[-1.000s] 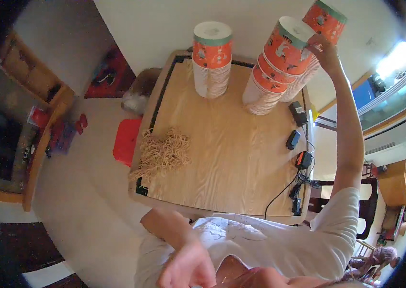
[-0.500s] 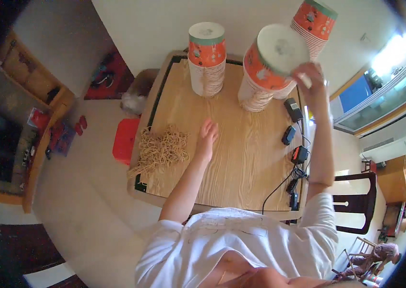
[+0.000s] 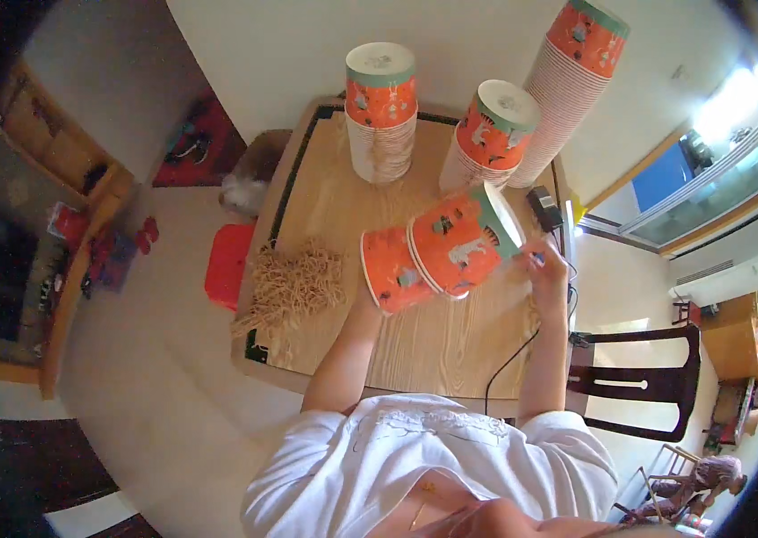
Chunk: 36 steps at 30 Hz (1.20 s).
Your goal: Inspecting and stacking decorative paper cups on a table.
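Note:
Two nested orange paper buckets (image 3: 464, 242) are tilted sideways over the middle of the table, their green-banded base toward the right. My right hand (image 3: 547, 273) has its fingers closed at the edge of that base. My left forearm (image 3: 343, 363) reaches up to the other end, at the lower bucket (image 3: 394, 269); the bucket hides the left hand's fingers. Left of my left arm lies a loose heap of tan rubber bands (image 3: 294, 287). Behind the held buckets stands a short upside-down stack of matching buckets (image 3: 495, 134).
Another upside-down bucket stack (image 3: 381, 112) stands at the back left of the wooden table (image 3: 433, 354), and a taller one (image 3: 567, 90) at the back right. A black adapter (image 3: 545, 208) and a cable line the right edge. A red stool (image 3: 229, 266) and a dark chair (image 3: 639, 381) flank the table.
My right hand has come down from the back right stack, and orange buckets are now tilted between my hands over the table. My left hand has gone behind them.

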Each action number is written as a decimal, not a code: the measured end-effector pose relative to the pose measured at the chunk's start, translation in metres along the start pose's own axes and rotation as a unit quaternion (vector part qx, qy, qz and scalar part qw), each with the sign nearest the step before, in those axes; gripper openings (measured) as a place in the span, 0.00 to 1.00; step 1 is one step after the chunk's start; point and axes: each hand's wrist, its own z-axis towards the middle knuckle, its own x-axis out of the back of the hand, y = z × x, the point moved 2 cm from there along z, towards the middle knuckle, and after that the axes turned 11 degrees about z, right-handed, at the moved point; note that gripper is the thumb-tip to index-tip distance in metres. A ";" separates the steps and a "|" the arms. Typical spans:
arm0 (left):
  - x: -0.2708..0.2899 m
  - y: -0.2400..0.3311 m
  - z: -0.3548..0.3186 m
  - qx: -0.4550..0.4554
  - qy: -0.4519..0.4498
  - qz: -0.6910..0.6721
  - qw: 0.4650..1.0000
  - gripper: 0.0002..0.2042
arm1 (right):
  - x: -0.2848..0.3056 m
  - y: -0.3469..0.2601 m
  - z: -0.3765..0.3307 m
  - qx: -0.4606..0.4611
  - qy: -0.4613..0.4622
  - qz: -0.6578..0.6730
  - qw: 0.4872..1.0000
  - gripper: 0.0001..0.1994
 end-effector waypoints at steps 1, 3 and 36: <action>0.003 -0.004 -0.014 -0.001 -0.011 -0.010 1.000 0.28 | 0.004 0.015 -0.004 -0.044 0.017 -0.051 0.998 0.07; 0.004 0.001 -0.032 0.005 -0.031 -0.033 0.999 0.27 | 0.010 0.040 -0.019 -0.054 0.003 -0.019 0.998 0.07; -0.043 0.062 -0.105 -0.192 0.193 0.013 0.962 0.20 | -0.104 0.033 -0.078 0.115 -0.168 -0.221 0.954 0.12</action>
